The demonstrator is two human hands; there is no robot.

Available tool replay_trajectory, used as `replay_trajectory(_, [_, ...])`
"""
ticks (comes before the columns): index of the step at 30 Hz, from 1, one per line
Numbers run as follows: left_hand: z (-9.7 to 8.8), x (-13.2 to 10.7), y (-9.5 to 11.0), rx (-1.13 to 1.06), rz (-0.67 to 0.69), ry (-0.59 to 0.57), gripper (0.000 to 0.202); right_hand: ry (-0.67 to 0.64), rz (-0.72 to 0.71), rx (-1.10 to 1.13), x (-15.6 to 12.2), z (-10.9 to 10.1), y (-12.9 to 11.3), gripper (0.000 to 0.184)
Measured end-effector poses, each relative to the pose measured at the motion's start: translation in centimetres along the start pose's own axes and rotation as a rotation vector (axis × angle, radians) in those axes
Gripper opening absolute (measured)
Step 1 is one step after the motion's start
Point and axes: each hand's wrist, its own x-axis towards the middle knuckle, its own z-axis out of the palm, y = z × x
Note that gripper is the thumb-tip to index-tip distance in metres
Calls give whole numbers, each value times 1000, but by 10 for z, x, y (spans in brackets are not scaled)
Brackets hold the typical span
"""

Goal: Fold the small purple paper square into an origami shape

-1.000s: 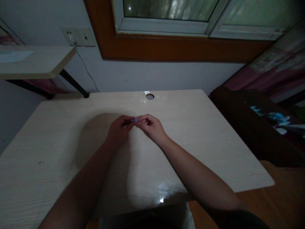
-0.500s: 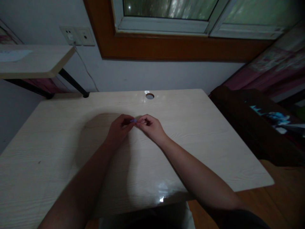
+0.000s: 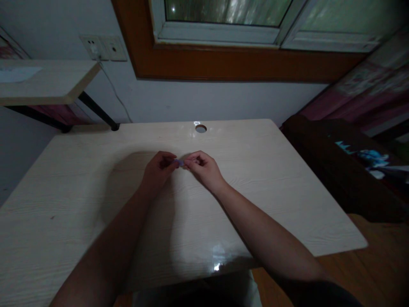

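Note:
Between my two hands is a small bluish-purple object (image 3: 180, 163), too small and dim to name. My left hand (image 3: 159, 168) pinches its left end between thumb and fingertips. From the other side, my right hand (image 3: 204, 168) pinches its right end, with the fingers curled. Both hands are low over the pale wood-grain desk (image 3: 255, 170), around its middle. The fingers hide much of the object.
A round cable hole (image 3: 201, 128) lies near the desk's back edge. At the left, a raised shelf (image 3: 47, 91) stands on black legs. A white cable (image 3: 115, 91) runs down from a wall socket (image 3: 92, 47). Dark furniture (image 3: 319, 157) stands to the right.
My hands have drawn slightly apart, the left one shifting a little to the left. More of the bluish-purple object shows between the fingertips.

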Motion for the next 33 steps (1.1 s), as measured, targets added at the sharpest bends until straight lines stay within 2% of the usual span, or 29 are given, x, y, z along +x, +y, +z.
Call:
replay_trajectory(3, [0,0,1,-38,-16,31,29,-30,20,26,1,-1,1,26])
replay_trajectory(10, [0,2,0,-21,-2,37,30,-123,72,-86,2,-4,8,29])
replay_trajectory(20, [-1,3,-4,-49,-2,-77,30,-87,107,12,3,-4,9,30])
replay_trajectory(27, [0,2,0,-61,-8,-92,30,-125,76,7,4,-5,12,28])
replay_trajectory(33, [0,2,1,-47,-25,-112,32,-107,87,21,3,-5,10,25])
